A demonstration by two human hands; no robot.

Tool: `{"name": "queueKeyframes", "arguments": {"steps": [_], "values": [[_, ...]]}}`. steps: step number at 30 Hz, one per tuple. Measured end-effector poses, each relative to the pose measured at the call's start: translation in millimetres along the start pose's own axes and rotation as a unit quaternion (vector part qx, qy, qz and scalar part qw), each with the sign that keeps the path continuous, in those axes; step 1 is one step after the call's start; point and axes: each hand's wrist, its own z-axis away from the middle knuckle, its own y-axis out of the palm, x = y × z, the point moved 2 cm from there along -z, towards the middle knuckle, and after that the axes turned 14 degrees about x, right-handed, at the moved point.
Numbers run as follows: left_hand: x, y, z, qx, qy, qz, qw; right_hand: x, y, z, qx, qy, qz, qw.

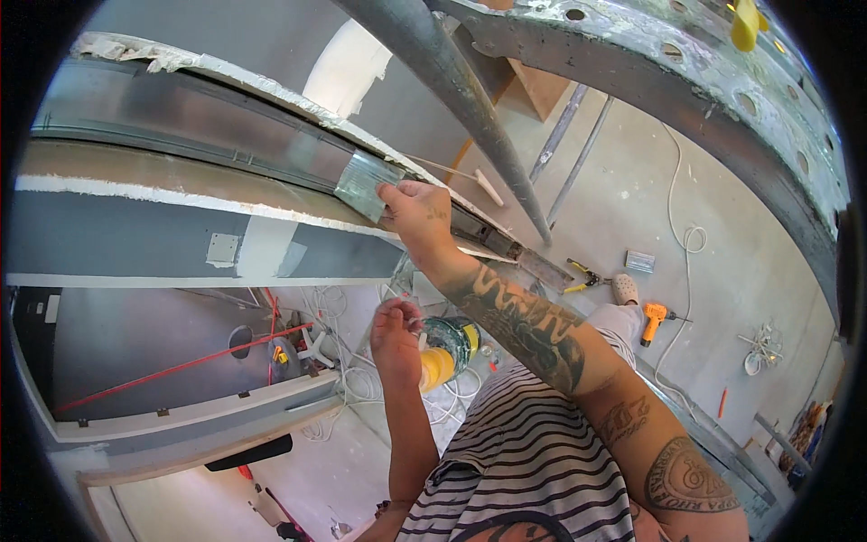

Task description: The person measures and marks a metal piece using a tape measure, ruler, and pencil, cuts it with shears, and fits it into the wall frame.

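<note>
While I look down from the scaffold, my left hand (396, 341) is curled shut around a yellow and green power tool (449, 350), which sticks out just to its right. Above and to the right, my right hand (414, 210) pinches a small metal piece (364, 185) against the long metal channel (226, 144), fingers pressed together on its edge

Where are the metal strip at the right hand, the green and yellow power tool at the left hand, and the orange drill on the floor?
metal strip (364, 183), head view, middle of its shiny face
power tool (449, 348), head view, green and yellow body
orange drill (653, 318), head view, its body
</note>
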Motion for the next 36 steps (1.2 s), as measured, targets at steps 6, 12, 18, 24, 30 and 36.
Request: {"name": "queueKeyframes", "arguments": {"steps": [6,12,18,24,30,36], "values": [[-48,28,-34,0.005,0.167,-0.264,0.95,-1,5,-6,0.027,-0.005,-0.023,0.999],[-85,53,-74,-0.095,0.3,-0.52,0.794,16,12,2,0.024,0.052,-0.029,0.998],[-76,48,-92,-0.054,0.335,-0.493,0.801,23,17,3,0.033,0.06,-0.072,0.995],[-75,50,-95,-0.068,0.338,-0.531,0.774,22,15,-2,0.013,0.058,-0.049,0.997],[-82,56,-95,-0.034,0.329,-0.512,0.793,24,10,-16,0.009,0.043,-0.054,0.998],[-79,60,-71,-0.04,0.331,-0.468,0.819,20,14,-13,0.04,0.075,-0.086,0.993]]}}
